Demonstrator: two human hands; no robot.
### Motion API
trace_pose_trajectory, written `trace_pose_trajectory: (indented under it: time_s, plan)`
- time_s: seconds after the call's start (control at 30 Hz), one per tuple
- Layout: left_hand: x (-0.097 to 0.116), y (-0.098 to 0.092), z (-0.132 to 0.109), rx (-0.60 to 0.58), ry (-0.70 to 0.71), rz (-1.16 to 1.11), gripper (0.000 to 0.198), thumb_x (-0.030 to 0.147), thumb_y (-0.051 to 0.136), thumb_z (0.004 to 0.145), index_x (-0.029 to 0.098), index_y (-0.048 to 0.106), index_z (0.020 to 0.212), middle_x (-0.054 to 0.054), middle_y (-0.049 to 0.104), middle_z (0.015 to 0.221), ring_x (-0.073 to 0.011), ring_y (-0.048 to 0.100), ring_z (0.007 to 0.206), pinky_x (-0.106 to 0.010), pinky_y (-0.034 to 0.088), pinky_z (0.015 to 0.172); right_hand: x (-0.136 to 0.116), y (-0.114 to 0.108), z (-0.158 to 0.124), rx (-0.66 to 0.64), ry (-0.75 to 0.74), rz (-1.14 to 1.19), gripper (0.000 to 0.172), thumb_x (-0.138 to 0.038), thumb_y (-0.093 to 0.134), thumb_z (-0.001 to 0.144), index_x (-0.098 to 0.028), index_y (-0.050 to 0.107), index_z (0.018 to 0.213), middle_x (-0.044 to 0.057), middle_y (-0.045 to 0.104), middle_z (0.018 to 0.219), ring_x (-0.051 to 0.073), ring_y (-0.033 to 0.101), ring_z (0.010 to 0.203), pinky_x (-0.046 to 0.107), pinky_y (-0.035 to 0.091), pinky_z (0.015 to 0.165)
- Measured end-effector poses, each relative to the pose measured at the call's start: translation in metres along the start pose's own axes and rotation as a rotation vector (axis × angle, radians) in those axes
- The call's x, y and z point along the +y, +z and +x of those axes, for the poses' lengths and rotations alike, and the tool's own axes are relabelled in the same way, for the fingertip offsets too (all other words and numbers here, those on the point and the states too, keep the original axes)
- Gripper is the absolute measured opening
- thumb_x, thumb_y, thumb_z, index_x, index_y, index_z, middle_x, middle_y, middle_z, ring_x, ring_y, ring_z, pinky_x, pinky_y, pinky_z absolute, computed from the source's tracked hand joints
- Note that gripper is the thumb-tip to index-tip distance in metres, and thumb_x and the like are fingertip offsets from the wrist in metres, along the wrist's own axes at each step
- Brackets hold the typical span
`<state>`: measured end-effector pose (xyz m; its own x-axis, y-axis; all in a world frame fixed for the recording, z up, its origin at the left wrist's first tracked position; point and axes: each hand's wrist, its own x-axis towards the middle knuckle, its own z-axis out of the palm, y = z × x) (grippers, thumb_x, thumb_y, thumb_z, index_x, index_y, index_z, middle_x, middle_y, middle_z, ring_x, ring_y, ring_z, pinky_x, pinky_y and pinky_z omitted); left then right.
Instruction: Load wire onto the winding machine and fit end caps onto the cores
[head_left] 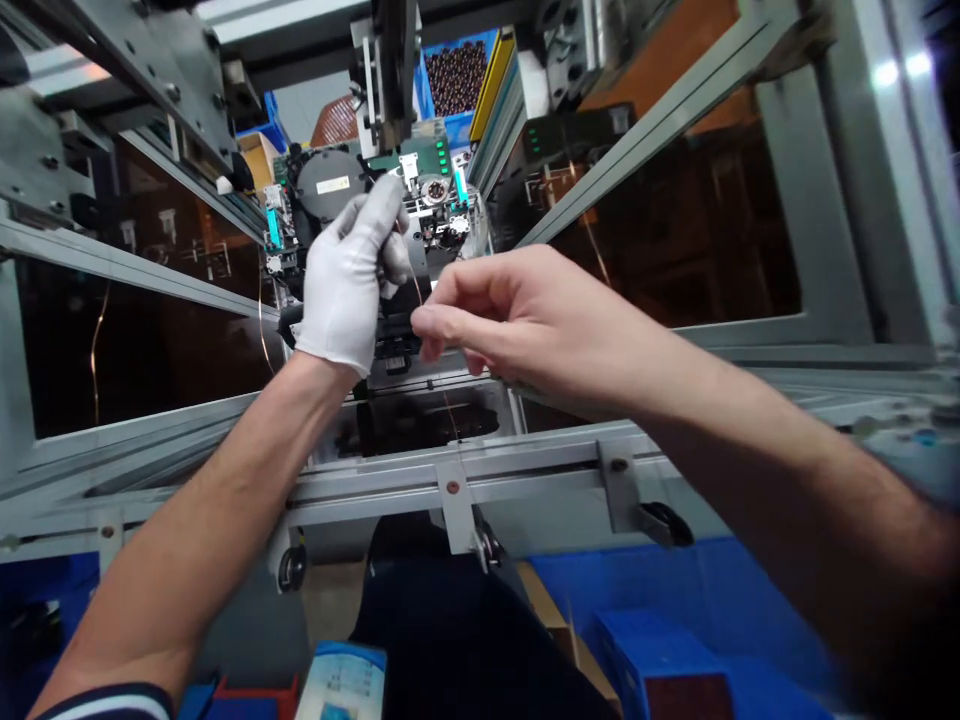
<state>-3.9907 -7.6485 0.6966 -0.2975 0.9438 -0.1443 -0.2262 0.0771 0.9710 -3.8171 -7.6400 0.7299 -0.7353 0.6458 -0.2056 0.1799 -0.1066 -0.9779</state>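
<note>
A thin copper wire [415,272] runs between my two hands, over a winding machine's black-and-silver mechanism [442,225]. My left hand [341,280], in a white glove, is closed on the upper part of the wire, close to the mechanism. Bare, my right hand [525,315] pinches the wire lower down between thumb and fingertips. Behind the left hand's fingers sits a round black cover [330,183] with a small label. The wire's upper end is hidden by the glove.
Metal frame rails [525,460] cross in front of me, with dark reflective panels [682,230] on both sides. A blue bin [456,80] of small dark parts stands at the back. Another blue bin [652,650] is at the lower right. Overhead hangs a dark vertical machine part [394,70].
</note>
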Motion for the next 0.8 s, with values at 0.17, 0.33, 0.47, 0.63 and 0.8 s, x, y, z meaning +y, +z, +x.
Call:
trace_pose_trajectory:
  time_s: [0.17, 0.33, 0.47, 0.63, 0.8]
  plan:
    - [0.002, 0.000, -0.002, 0.059, 0.004, -0.078, 0.038, 0.033, 0.067, 0.113, 0.019, 0.063, 0.078, 0.004, 0.046, 0.060, -0.0080, 0.036, 0.055, -0.026, 0.030, 0.052, -0.001, 0.003, 0.015, -0.224, 0.119, 0.253, 0.035, -0.037, 0.082, 0.102, -0.019, 0.059, 0.083, 0.001, 0.078, 0.080, 0.007, 0.064, 0.057, 0.017, 0.045, 0.049]
    - [0.003, 0.003, -0.004, 0.079, -0.022, -0.126, 0.036, 0.025, 0.065, 0.114, 0.015, 0.066, 0.079, 0.005, 0.047, 0.059, -0.0042, 0.039, 0.052, -0.019, 0.030, 0.050, 0.006, -0.005, 0.025, -0.395, 0.203, 0.385, 0.036, -0.043, 0.080, 0.103, -0.021, 0.055, 0.089, 0.002, 0.079, 0.082, 0.011, 0.070, 0.059, 0.018, 0.051, 0.051]
    - [-0.001, 0.005, -0.003, 0.093, -0.039, -0.106, 0.040, 0.037, 0.065, 0.115, 0.016, 0.067, 0.080, 0.005, 0.046, 0.060, -0.0038, 0.041, 0.051, -0.017, 0.031, 0.049, 0.018, -0.016, 0.028, -0.455, 0.191, 0.456, 0.043, -0.051, 0.084, 0.097, -0.021, 0.054, 0.089, 0.003, 0.078, 0.081, 0.013, 0.073, 0.063, 0.020, 0.056, 0.055]
    - [0.009, 0.017, -0.009, 0.158, -0.152, -0.134, 0.041, 0.030, 0.061, 0.115, 0.016, 0.066, 0.077, 0.005, 0.041, 0.058, -0.0042, 0.039, 0.049, -0.016, 0.033, 0.049, 0.022, -0.029, 0.026, -0.586, 0.231, 0.497, 0.048, -0.056, 0.084, 0.094, -0.020, 0.053, 0.086, 0.004, 0.079, 0.087, 0.014, 0.076, 0.071, 0.019, 0.055, 0.055]
    - [0.023, 0.031, -0.012, 0.269, -0.223, -0.171, 0.046, 0.030, 0.054, 0.118, 0.017, 0.061, 0.074, 0.008, 0.030, 0.054, -0.0065, 0.030, 0.045, -0.019, 0.033, 0.047, 0.021, -0.034, 0.022, -0.727, 0.292, 0.481, 0.039, -0.044, 0.073, 0.104, -0.020, 0.050, 0.084, 0.002, 0.077, 0.085, 0.011, 0.073, 0.070, 0.017, 0.055, 0.058]
